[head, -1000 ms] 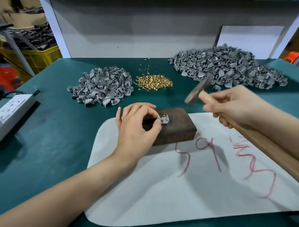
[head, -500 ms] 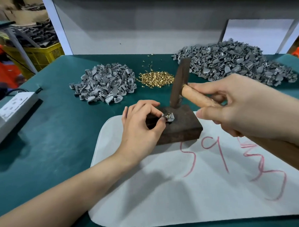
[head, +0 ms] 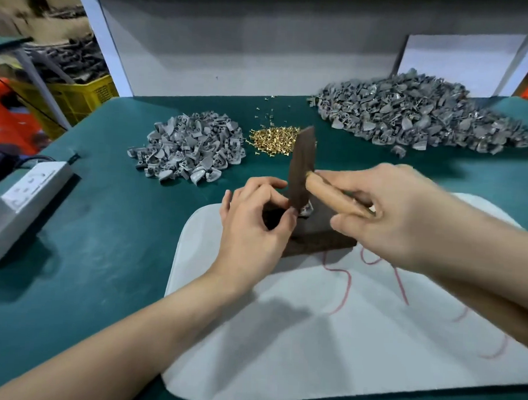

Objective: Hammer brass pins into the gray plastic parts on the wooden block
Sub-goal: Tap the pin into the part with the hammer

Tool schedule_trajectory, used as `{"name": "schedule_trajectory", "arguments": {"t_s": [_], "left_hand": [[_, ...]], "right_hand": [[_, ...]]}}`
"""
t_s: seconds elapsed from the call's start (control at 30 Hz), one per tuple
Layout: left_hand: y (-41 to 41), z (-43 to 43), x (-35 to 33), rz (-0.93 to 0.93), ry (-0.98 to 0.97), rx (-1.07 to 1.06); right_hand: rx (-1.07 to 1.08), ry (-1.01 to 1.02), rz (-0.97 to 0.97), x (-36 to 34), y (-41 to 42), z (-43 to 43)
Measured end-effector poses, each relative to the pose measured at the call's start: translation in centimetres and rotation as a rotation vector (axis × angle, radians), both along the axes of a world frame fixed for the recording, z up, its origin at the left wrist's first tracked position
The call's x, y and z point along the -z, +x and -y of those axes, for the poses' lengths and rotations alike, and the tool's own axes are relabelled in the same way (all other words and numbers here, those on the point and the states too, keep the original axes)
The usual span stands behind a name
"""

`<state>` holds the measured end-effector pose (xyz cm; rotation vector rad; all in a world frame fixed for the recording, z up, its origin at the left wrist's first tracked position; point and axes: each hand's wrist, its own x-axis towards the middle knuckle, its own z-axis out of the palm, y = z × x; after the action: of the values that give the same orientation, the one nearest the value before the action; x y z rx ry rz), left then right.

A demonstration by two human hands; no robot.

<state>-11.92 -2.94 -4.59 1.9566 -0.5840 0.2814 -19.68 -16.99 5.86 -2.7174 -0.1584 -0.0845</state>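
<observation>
The head camera looks down on both hands, which meet over the wooden block (head: pixel 321 240). The left hand (head: pixel 255 226) has its thumb and forefinger curled in a pinch on a small gray part (head: pixel 306 208), which sits on top of the block right at those fingertips. The right hand (head: pixel 401 218) is wrapped tight around the pale wooden handle of the hammer (head: pixel 302 168), close up by the head. The dark hammer head stands nearly upright just to the left of that fist. Its lower end is down at the gray part, between the two hands. Motion blur hides whether it actually touches the part.

The block lies under both hands on the far end of a white mat (head: pixel 311 338) with red scrawl on it. The mat runs back toward the person beneath both forearms and lies on a green table (head: pixel 104 223).

Straight beyond the grip, past the top of the hammer, is a heap of brass pins (head: pixel 273 139), with a few loose ones scattered farther back. Beyond the left hand, just left of the pins, is a small pile of gray parts (head: pixel 189 154). Beyond the right hand is a much larger pile of gray parts (head: pixel 417 115) in front of a white board (head: pixel 456 63). Well out to the left of the left hand is a white power strip (head: pixel 24 195) near the table's edge, and a yellow crate (head: pixel 79 98) sits off the table behind it.
</observation>
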Motion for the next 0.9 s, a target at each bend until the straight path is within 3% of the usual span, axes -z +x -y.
{"name": "schedule_trajectory", "arguments": {"t_s": [0.17, 0.3, 0.4, 0.5, 0.63, 0.73, 0.83, 0.9], "left_hand": [[0.3, 0.2, -0.1, 0.015, -0.006, -0.009], [0.1, 0.1, -0.1, 0.002, -0.02, 0.002], [0.3, 0.2, -0.2, 0.014, -0.004, -0.006], [0.2, 0.0, 0.0, 0.009, -0.011, 0.0], [0.3, 0.2, 0.0, 0.014, -0.008, -0.004], [0.3, 0.0, 0.0, 0.016, -0.016, 0.007], [0.5, 0.0, 0.1, 0.033, -0.006, 0.017], [0.4, 0.1, 0.0, 0.023, -0.013, 0.011]], "right_hand": [[0.075, 0.036, 0.159, -0.6, 0.0, 0.5], [0.087, 0.022, -0.009, -0.4, 0.2, 0.6], [0.126, 0.081, 0.057, -0.7, 0.4, 1.2], [0.102, 0.066, -0.015, -0.4, 0.4, 0.9], [0.148, 0.062, 0.082, -0.9, 0.7, 0.9], [0.102, 0.044, -0.036, -0.4, 0.4, 0.4], [0.114, 0.071, 0.059, -0.5, 0.4, 0.6], [0.099, 0.047, 0.003, -0.4, 0.2, 0.3]]}}
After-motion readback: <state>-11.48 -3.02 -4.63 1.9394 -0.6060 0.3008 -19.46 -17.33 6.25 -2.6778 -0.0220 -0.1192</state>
